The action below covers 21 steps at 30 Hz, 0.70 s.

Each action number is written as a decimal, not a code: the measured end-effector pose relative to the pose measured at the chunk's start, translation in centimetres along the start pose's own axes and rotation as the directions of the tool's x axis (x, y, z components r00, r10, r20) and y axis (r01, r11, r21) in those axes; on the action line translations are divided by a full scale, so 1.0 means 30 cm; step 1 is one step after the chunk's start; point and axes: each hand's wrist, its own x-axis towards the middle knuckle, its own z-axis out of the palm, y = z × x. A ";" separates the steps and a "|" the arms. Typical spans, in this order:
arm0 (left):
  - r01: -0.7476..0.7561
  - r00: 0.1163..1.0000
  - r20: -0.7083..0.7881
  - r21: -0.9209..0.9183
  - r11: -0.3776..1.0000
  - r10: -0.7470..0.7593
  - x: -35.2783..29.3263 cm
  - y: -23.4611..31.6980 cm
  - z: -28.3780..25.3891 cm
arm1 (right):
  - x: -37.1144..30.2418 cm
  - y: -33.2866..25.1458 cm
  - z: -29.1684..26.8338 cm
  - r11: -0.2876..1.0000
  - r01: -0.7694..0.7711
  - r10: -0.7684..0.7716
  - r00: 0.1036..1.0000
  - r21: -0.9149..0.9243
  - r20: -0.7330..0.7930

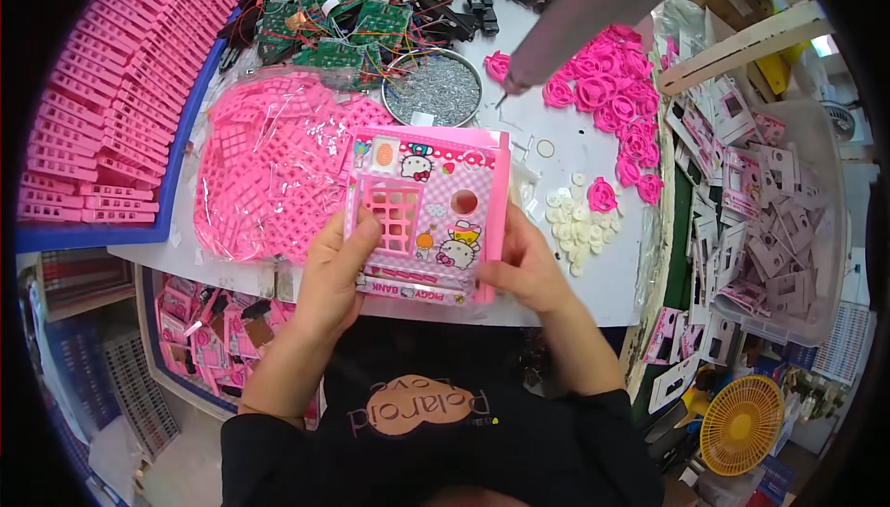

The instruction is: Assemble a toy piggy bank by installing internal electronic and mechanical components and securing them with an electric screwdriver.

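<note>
Both my hands hold a pink toy piggy bank front panel [438, 194] over the near part of the table. Its printed face carries cartoon figures, a round hole and a square window filled by a pink keypad grid [394, 215]. My left hand [334, 266] grips the left edge, thumb on the face. My right hand [533, 271] holds the lower right side, thumb at the edge. Bare pink plastic shows along the right and top edges. Just left lies a clear bag of pink keypad grids [264, 164]. Beyond the panel stands a round metal dish of small screws [432, 88].
An electric screwdriver [584, 20] hangs over the far right. Pink ring-shaped parts [612, 81] and white round pieces [579, 229] lie on the right. Green circuit boards [371, 25] with wires are heaped behind. A blue crate [181, 164] of pink parts stands left; printed panels [732, 164] fill the right side.
</note>
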 end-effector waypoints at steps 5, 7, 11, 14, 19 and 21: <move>-0.456 0.800 -0.022 0.628 0.631 0.600 0.013 -0.057 0.034 | 0.027 0.062 0.128 0.969 0.244 -0.240 0.967 0.036 -0.087; -0.418 0.804 -0.058 0.652 0.632 0.592 -0.009 -0.035 0.055 | 0.024 0.070 0.142 0.955 0.294 -0.295 0.950 -0.025 -0.105; -0.336 0.884 0.045 0.752 0.566 0.465 -0.006 -0.038 0.033 | 0.014 0.074 0.127 0.935 0.284 -0.303 0.951 -0.212 -0.060; -0.336 0.879 0.059 0.782 0.526 0.473 -0.006 -0.065 0.012 | 0.018 0.060 0.147 0.932 0.286 -0.308 0.949 -0.225 -0.071; -0.429 0.863 -0.064 0.432 0.793 0.502 -0.002 -0.108 0.050 | 0.021 0.058 0.149 0.950 0.259 -0.281 0.953 -0.174 -0.115; -0.515 0.832 -0.062 0.282 0.810 0.551 0.003 -0.121 0.053 | 0.020 0.054 0.160 0.969 0.237 -0.245 0.958 -0.073 -0.148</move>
